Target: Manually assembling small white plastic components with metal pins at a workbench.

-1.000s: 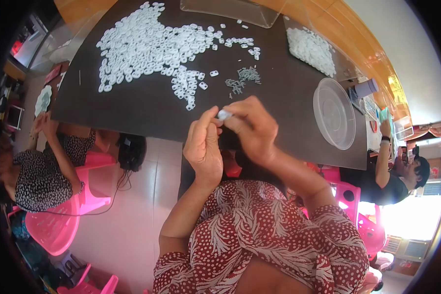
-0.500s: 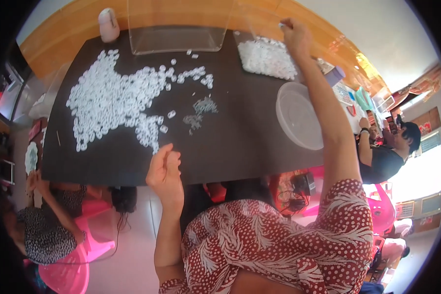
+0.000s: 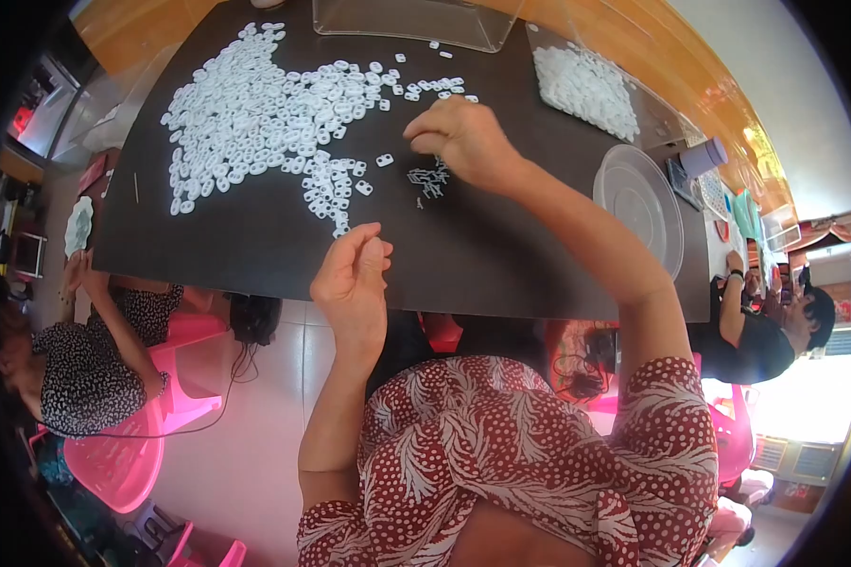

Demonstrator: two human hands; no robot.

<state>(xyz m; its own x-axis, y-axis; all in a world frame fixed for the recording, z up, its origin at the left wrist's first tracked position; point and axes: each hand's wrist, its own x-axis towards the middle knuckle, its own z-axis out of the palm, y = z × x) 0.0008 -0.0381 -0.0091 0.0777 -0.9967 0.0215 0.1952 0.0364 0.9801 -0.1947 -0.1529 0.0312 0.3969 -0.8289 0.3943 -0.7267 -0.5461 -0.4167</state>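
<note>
My left hand [image 3: 352, 283] is at the near edge of the dark table [image 3: 501, 274], its fingers curled and pressed together; anything in them is hidden. The near tail of a spread of small white oval plastic pieces with two holes [image 3: 255, 113] lies just beyond those fingertips. My right hand [image 3: 468, 142] hovers over the middle of the table with fingers bent and closed, and I cannot make out anything in it. Below it lies a small cluster of thin grey metal bits [image 3: 429, 180], partly covered by the hand. Several loose white pieces lie near its fingers.
A clear container of white pieces [image 3: 586, 94] stands at the far right. Nearer is a round translucent lid [image 3: 638, 213]. Another clear box [image 3: 416, 38] stands at the far edge. A purple cup [image 3: 703, 158] is beyond the lid. People sit at left and right.
My right hand has come back from the container of white pieces at the far right to above the grey metal bits. My left hand stays near the table edge. The view has shifted.
</note>
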